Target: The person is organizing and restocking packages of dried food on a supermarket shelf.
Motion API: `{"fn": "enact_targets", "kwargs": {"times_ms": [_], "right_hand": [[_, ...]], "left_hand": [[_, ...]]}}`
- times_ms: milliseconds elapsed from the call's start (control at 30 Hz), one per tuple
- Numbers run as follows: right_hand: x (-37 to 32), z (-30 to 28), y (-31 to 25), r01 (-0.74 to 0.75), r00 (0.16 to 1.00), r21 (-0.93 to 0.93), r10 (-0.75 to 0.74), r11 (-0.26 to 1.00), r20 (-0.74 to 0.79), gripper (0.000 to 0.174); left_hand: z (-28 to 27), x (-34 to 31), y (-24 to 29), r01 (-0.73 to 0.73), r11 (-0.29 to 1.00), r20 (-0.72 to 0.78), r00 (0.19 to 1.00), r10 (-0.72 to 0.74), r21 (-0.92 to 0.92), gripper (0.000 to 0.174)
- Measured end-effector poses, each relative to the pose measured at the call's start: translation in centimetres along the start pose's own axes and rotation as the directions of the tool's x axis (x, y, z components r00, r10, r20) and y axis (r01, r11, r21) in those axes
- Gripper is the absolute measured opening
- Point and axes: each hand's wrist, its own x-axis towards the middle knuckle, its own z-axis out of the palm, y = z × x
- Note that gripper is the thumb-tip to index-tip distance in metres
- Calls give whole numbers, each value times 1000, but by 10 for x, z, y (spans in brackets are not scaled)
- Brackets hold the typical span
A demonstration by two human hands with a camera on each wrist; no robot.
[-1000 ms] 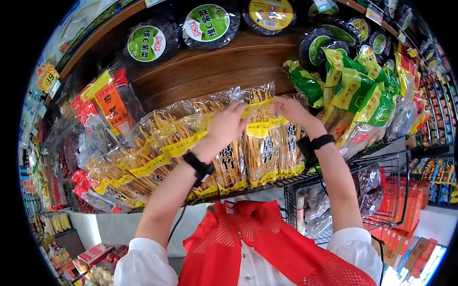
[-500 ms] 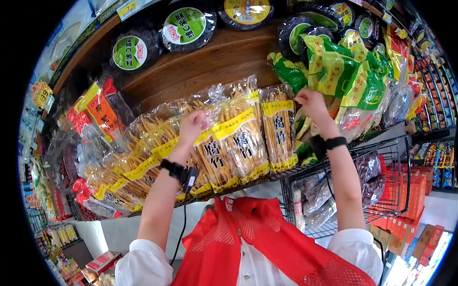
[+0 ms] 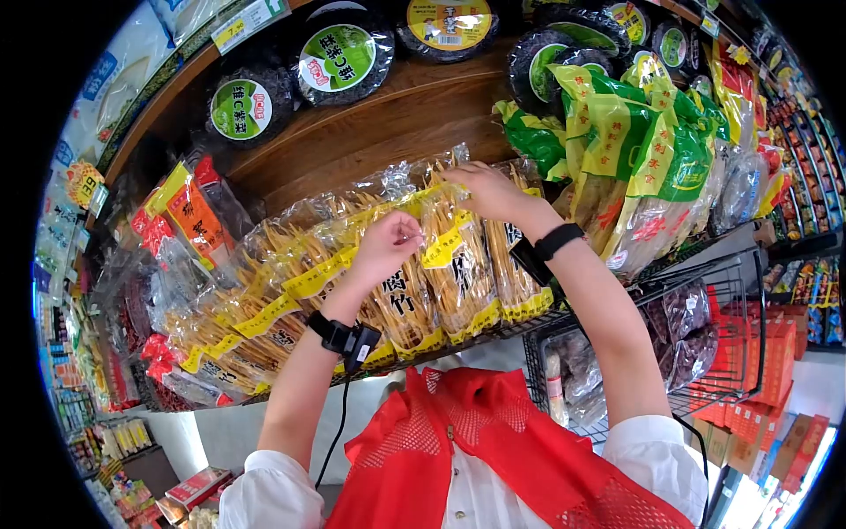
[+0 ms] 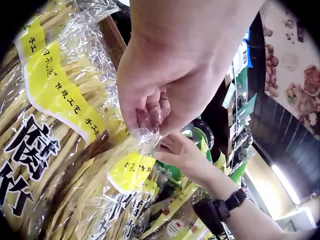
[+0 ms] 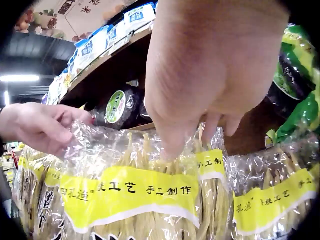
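likely straightening, next settling upright: left hand (image 3: pixel 386 243) pinches beancurd-stick bag (image 3: pixel 456 286), right hand (image 3: pixel 492 191) at its far end, grip unclear

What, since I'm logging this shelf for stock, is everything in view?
stick-filled plastic bags: several, pale yellow with yellow bands, shelf front
round plastic-wrapped packs: several, dark, green or yellow labels, behind
tall plastic bags: several, green and yellow, right
flat plastic packet: one, orange and yellow, left
wooden shelf: one, brown, centre
wire basket: one, black, lower right
cardboard cartons: several, red, lower right
far-rack goods: many, mixed colours, edges
mesh vest: one, red, bottom
shirt: one, white, under vest
wristbands: two, black, wrists
left hand: one, bare, pinches a stick-filled bag's clear top
right hand: one, bare, at a stick-filled bag's top, grip partly hidden
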Motion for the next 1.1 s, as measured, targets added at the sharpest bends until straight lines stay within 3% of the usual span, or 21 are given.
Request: {"fn": "enact_targets", "kwargs": {"times_ms": [67,133,200,267,333,367,400,433,467,500,600,633,700,733,767,800,867,900,1000,1100], "right_hand": [[2,-4,1,-3,998,7,3,1000,70,31],[-1,-21,2,-155,975,104,135,982,176,12],[-13,-19,12,-155,983,170,135,973,123,13],[-22,-4,22,-168,986,75,168,983,16,15],[-20,-2,25,-214,977,61,214,975,7,11],[-20,-3,28,-254,967,-68,255,965,10,8],[-19,-4,29,-290,955,-194,297,937,9,9],[-17,-6,31,-292,954,-194,299,937,9,9],[-15,-9,35,-320,946,-171,302,932,-119,15],[-12,-12,38,-344,921,-144,303,928,-245,22],[8,-2,56,-336,907,-7,322,942,-273,32],[17,-2,56,-399,901,45,400,916,-166,35],[30,23,79,-386,905,120,401,915,-141,30],[36,28,79,-371,912,193,396,908,-111,26],[41,30,80,-493,847,404,531,771,21,20],[42,27,74,-494,847,405,532,770,21,20],[39,20,62,-399,879,483,476,780,-43,15],[35,14,60,-401,858,369,485,839,-171,16],[23,16,71,-428,849,385,510,818,-139,6],[22,10,72,-426,839,290,494,857,-229,11]], "left_hand": [[-1,-2,1,-33,998,69,997,36,-44,10],[-9,-9,14,-15,1000,50,999,14,15,8],[-27,-8,8,-4,950,-155,986,55,312,8],[-28,3,-4,-53,915,-177,975,135,401,11],[-29,17,-10,-126,817,-145,958,248,563,17],[-31,20,-13,-190,731,-132,924,358,655,21],[-36,22,-14,-190,732,-132,924,358,654,21],[-45,26,-14,-192,705,-183,889,419,683,21],[-51,29,-14,-191,677,-227,848,478,711,20],[-53,28,-4,-178,693,-248,848,468,699,20],[-56,48,-13,-115,677,-248,875,415,727,22],[-54,55,-18,-117,676,-245,876,415,728,22],[-43,69,-23,-41,815,-263,936,233,577,26],[-40,72,-20,-44,815,-261,936,236,578,26],[-38,75,-18,5,835,-251,955,159,551,26],[-36,75,-16,58,850,-237,968,80,524,26],[-37,67,-4,5,862,-186,977,104,507,20],[-40,61,2,-9,869,-180,977,112,494,19],[-49,62,-17,-19,904,-200,973,115,427,15],[-49,67,-10,22,856,-227,967,113,517,14]]}}
